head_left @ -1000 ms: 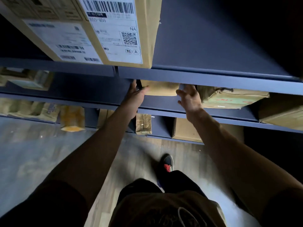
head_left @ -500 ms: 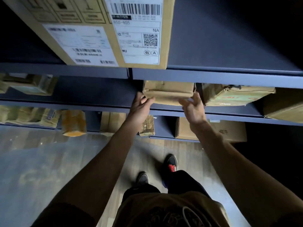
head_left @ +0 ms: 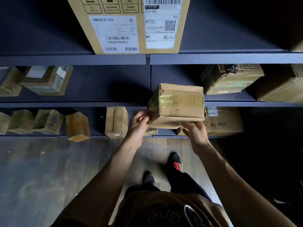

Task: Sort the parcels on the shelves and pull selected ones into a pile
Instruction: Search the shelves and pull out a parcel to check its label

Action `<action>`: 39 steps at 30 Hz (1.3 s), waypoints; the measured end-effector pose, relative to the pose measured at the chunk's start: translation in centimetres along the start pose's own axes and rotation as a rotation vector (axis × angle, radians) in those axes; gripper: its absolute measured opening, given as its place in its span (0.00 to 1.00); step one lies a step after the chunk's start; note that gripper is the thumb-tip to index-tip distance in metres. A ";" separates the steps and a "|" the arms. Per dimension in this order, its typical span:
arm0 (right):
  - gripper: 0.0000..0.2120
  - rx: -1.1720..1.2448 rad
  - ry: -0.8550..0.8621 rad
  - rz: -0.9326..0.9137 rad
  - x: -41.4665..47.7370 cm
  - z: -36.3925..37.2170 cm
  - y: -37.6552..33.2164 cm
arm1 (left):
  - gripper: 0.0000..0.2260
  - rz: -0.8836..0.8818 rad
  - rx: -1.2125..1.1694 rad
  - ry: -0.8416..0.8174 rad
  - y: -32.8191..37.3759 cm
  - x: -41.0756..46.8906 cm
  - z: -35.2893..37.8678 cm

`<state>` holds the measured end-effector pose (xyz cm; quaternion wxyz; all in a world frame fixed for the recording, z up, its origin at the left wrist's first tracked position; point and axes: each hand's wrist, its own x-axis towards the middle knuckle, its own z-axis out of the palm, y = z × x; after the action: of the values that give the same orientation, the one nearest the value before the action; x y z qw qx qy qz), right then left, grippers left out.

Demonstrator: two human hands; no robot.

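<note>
A taped brown cardboard parcel (head_left: 177, 104) hangs in front of the middle shelf (head_left: 82, 104), clear of its edge. My left hand (head_left: 139, 123) grips the parcel's lower left corner with curled fingers. Under its right underside, my right hand (head_left: 195, 131) holds it with fingers curled up around the bottom edge. Further parcels stay on the shelves: a large labelled box (head_left: 131, 25) on the top shelf, a worn box (head_left: 229, 79) to the right on the middle shelf, and an upright flat parcel (head_left: 116, 122) on the bottom shelf.
Several small parcels (head_left: 41, 79) sit at the left of the middle shelf, and more (head_left: 49, 122) line the bottom shelf. A big box (head_left: 224, 123) stands at the lower right. The wooden floor (head_left: 49, 169) and my shoes (head_left: 176, 162) lie below.
Both hands have drawn the taped parcel out of the middle shelf toward me. It now hangs in front of the shelf edge instead of resting inside.
</note>
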<state>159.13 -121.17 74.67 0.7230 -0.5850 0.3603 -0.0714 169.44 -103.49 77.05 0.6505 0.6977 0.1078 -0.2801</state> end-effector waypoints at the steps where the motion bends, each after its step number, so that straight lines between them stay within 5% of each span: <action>1: 0.08 0.030 0.002 0.016 -0.7 0.1 0.1 | 0.08 0.006 -0.001 0.010 -0.1 -0.4 -0.3; 12: 0.16 0.359 -0.028 0.084 -2.0 -3.4 -0.5 | 0.24 -0.068 -0.029 -0.393 1.5 -3.0 -2.8; 19: 0.16 0.278 -0.121 0.056 -1.4 -5.4 -2.4 | 0.21 -0.003 0.107 -0.248 1.9 -4.9 1.2; 23: 0.10 0.243 -0.188 0.074 -1.5 -6.3 -2.3 | 0.41 0.002 0.088 -0.097 2.6 -5.9 3.2; 29: 0.02 0.261 -0.187 0.069 -1.5 -5.7 -2.7 | 0.48 -0.112 0.014 -0.158 2.1 -6.2 2.7; 34: 0.14 0.253 -0.208 0.011 -0.6 -5.5 -3.8 | 0.23 -0.255 -0.024 -0.139 1.3 -5.7 1.3; 39: 0.07 0.100 -0.111 -0.022 -0.3 -4.9 -3.3 | 0.19 -0.371 -0.191 -0.082 1.3 -4.3 1.9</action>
<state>157.04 -125.89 77.44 0.7693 -0.5553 0.3092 -0.0647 166.07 -104.53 80.46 0.6547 0.5891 0.2338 -0.4119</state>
